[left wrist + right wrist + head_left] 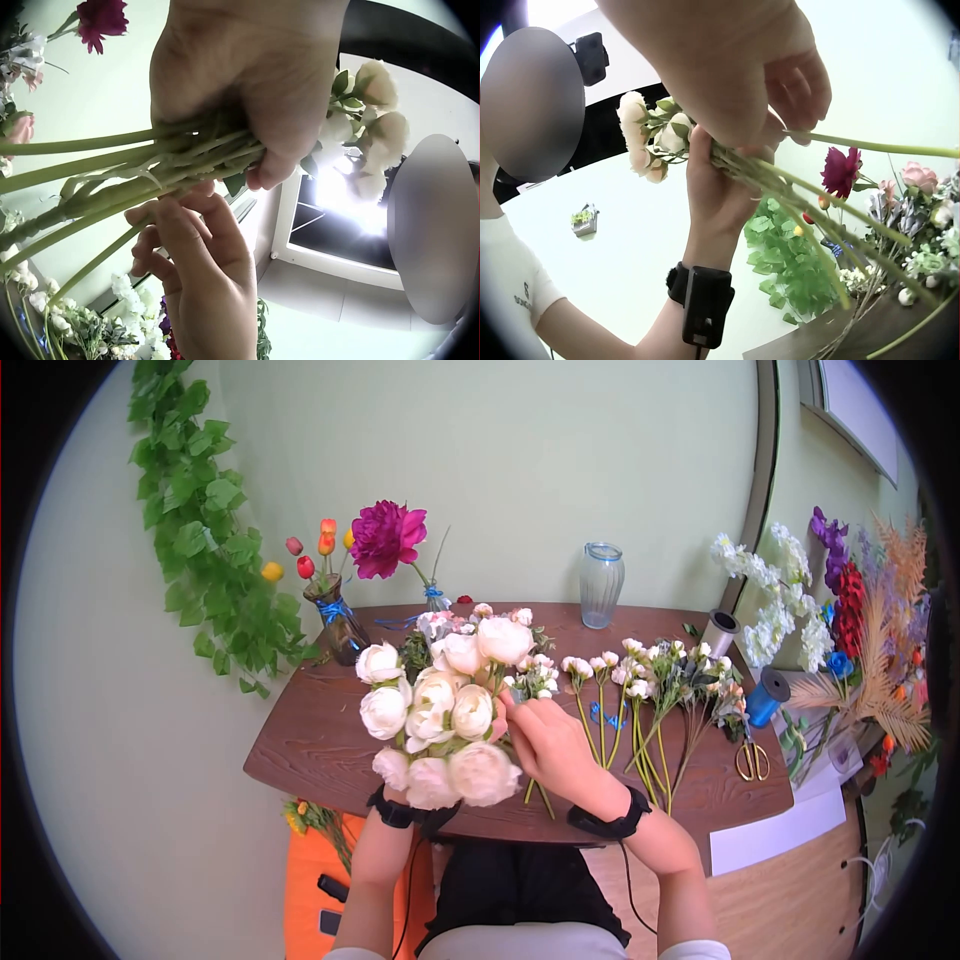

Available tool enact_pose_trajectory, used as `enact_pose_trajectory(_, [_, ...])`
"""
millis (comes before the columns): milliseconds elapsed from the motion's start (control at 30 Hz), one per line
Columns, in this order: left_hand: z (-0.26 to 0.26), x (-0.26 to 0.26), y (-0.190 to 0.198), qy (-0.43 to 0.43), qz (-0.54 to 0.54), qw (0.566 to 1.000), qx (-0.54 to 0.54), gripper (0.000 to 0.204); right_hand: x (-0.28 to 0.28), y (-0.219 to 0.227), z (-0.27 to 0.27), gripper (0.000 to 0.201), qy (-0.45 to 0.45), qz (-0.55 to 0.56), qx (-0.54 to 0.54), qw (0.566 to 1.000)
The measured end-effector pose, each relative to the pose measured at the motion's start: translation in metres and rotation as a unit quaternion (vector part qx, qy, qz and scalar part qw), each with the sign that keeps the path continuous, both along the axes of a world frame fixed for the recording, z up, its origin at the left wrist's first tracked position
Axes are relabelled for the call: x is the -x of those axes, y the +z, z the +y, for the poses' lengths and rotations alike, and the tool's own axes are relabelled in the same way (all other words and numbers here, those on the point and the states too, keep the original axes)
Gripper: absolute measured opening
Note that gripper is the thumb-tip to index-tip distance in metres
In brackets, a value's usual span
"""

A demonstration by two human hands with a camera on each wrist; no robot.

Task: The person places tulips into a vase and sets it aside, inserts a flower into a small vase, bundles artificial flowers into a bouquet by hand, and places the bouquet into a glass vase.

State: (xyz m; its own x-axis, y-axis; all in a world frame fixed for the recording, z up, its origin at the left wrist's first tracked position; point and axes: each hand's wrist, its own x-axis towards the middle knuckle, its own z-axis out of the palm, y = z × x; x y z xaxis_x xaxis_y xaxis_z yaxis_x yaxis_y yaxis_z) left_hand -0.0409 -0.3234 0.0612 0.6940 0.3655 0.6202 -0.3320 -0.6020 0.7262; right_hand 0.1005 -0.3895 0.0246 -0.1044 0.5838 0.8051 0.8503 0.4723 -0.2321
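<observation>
A bunch of cream-white flowers [432,710] is held up over the near side of the table, its blooms hiding most of the left hand [393,796] in the head view. In the left wrist view, the left hand [244,75] grips the gathered green stems [112,196]. The right hand [562,748] is just right of the blooms. Its thumb and fingers pinch one stem [870,145] beside the bunch in the right wrist view, where the left hand [718,191] is wrapped round the other stems.
On the brown table [310,735] stand a ribboned vase of tulips [343,632] and a glass vase [602,588]. Loose small white flowers [640,670], gold-handled scissors [752,761] and a blue ribbon spool [767,698] lie or stand at the right.
</observation>
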Motion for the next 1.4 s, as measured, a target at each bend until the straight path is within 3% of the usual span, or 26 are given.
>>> enact_pose_trajectory(500, [0.0, 0.004, -0.003, 0.03, 0.024, 0.999, -0.009, 0.036, 0.005, -0.002, 0.002, 0.015, 0.056, 0.098, -0.038, 0.993])
enact_pose_trajectory(700, [0.001, 0.006, -0.004, 0.043, 0.03, 0.999, -0.014, 0.035, 0.008, -0.003, 0.002, 0.009, 0.088, 0.159, -0.01, 0.983])
enact_pose_trajectory(767, [-0.001, 0.006, -0.002, 0.046, 0.03, 0.998, -0.015, 0.035, 0.008, -0.005, 0.003, 0.016, 0.082, 0.166, 0.012, 0.983])
enact_pose_trajectory(800, [-0.006, 0.007, 0.003, 0.018, 0.021, 0.999, 0.038, 0.036, 0.01, -0.003, 0.001, 0.016, 0.082, 0.166, 0.012, 0.983])
enact_pose_trajectory(867, [-0.013, 0.007, 0.01, -0.038, 0.002, 0.989, 0.143, 0.038, 0.016, 0.005, -0.002, 0.013, 0.139, 0.286, 0.064, 0.946])
enact_pose_trajectory(1033, [-0.007, 0.004, 0.001, -0.13, -0.011, 0.979, 0.156, 0.045, 0.009, -0.004, -0.001, 0.016, 0.201, 0.326, 0.135, 0.914])
enact_pose_trajectory(1067, [-0.003, 0.003, -0.003, -0.13, -0.011, 0.979, 0.156, 0.045, 0.009, -0.004, -0.002, 0.017, 0.218, 0.337, 0.141, 0.905])
enact_pose_trajectory(1133, [0.003, 0.002, -0.008, -0.072, 0.009, 0.996, 0.045, 0.046, 0.006, -0.009, 0.004, 0.016, 0.25, 0.375, 0.112, 0.886])
enact_pose_trajectory(1167, [0.001, 0.002, -0.009, -0.061, -0.005, 0.995, 0.076, 0.048, 0.004, -0.01, 0.007, 0.016, 0.282, 0.411, 0.083, 0.863])
enact_pose_trajectory(1333, [0.006, 0.006, 0.002, -0.024, 0.111, 0.992, -0.05, 0.055, 0.007, -0.004, 0.007, 0.015, 0.263, 0.413, 0.109, 0.865])
enact_pose_trajectory(1400, [0.003, -0.001, -0.007, -0.112, 0.009, 0.989, 0.095, 0.059, 0.011, -0.003, 0.004, 0.015, 0.237, 0.431, 0.113, 0.863])
